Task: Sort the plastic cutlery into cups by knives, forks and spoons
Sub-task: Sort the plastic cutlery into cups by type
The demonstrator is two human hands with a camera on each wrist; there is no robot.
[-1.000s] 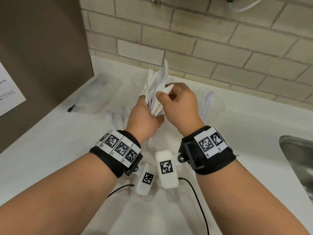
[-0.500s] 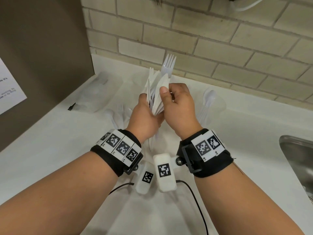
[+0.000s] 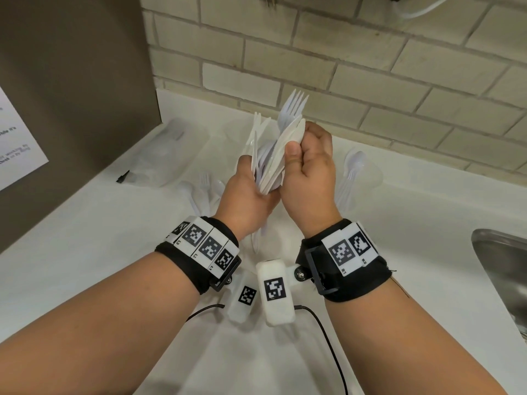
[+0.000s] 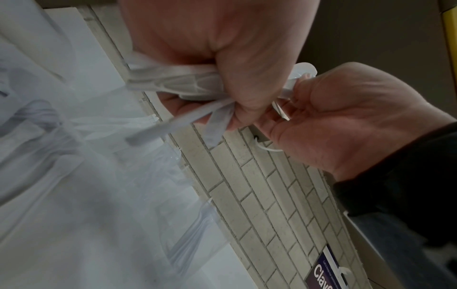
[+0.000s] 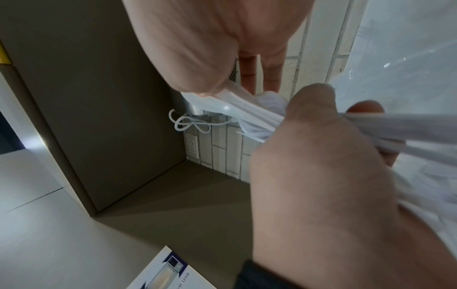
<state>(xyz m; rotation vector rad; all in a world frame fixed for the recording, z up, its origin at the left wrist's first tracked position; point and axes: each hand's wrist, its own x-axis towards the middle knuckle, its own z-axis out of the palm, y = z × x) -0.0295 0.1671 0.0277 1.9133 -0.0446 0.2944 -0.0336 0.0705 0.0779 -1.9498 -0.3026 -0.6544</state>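
Observation:
My left hand (image 3: 248, 201) grips a fanned bundle of white plastic cutlery (image 3: 266, 166) upright above the counter. A fork (image 3: 293, 109) sticks out of the top of the bundle. My right hand (image 3: 310, 172) is against the bundle's right side, with thumb and fingers pinching one flat white piece (image 3: 291, 135). In the left wrist view my left hand (image 4: 222, 48) clamps the handles (image 4: 173, 82). In the right wrist view my right hand's thumb (image 5: 197, 74) presses on the white pieces (image 5: 247, 109). A clear cup (image 3: 368, 178) with spoons stands to the right.
More white cutlery (image 3: 202, 192) lies behind my left wrist, near a clear plastic bag (image 3: 168, 155) in the corner. A brown panel (image 3: 71, 81) walls the left side, and a brick wall (image 3: 342, 67) is behind. A steel sink (image 3: 502, 280) is at the right.
A second ago a spoon topped the bundle and my right fingers reached over it. Now a fork stands out on top and my right thumb pinches a flat piece at the side.

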